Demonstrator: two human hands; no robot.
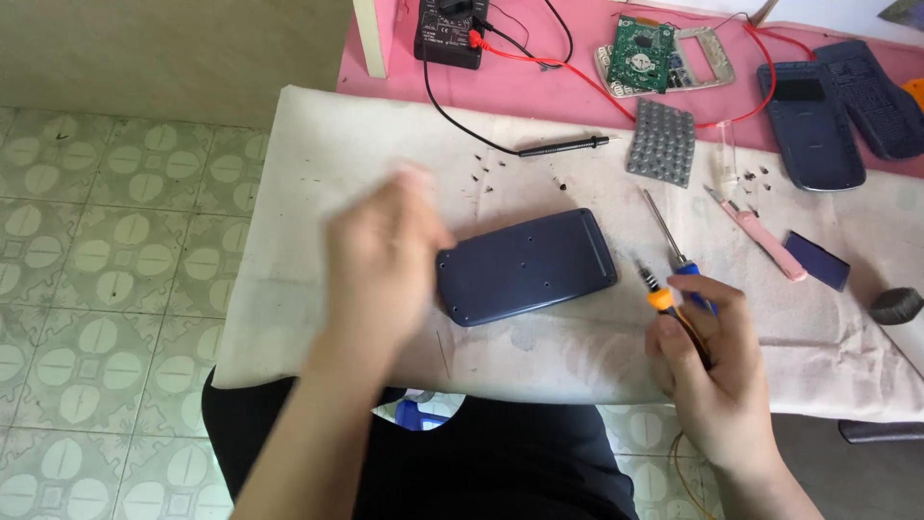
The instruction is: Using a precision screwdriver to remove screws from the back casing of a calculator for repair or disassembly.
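Note:
A dark blue calculator (527,265) lies face down on a white cloth (318,135), its back cover showing small screw holes. My left hand (380,265), blurred, rests against the calculator's left end with fingers loosely apart. My right hand (707,361) is closed around two screwdrivers: one with an orange collar (656,294) and one with a blue handle and long shaft (674,246). Both tips point up and away, just right of the calculator.
Tiny loose screws (491,173) dot the cloth. Behind lie a black probe (563,146), a grey rubber keypad (662,142), pink tweezers (760,236), a circuit board (640,53), a multimeter (449,34) and other dark blue casings (818,120). Tiled floor is at the left.

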